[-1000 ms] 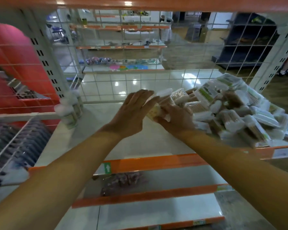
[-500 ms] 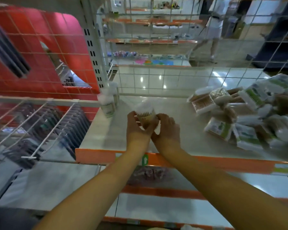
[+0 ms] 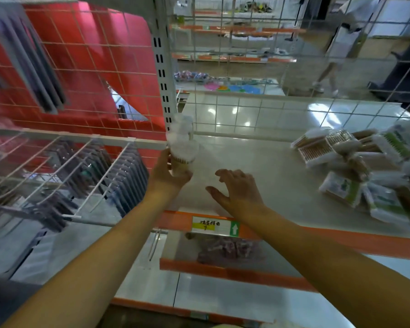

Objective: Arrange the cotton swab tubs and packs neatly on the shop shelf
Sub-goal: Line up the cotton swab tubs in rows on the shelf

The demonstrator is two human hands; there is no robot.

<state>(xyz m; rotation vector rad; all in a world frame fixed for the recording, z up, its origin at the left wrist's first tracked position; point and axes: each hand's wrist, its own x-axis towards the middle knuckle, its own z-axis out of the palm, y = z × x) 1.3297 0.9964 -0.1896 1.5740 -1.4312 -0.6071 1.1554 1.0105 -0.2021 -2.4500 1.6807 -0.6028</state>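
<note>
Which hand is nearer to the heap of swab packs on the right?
Right. The right hand hovers open mid-shelf, left of the heap; the left hand grips a tub farther left.

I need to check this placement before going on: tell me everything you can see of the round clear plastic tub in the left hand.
The round clear plastic tub stands about upright at the shelf's back left corner, white swab tips filling its top, tan sticks showing below. The left hand grips its lower part. Two similar tubs stand right behind it; contact between them is unclear. Motion blur hides any label.
</note>
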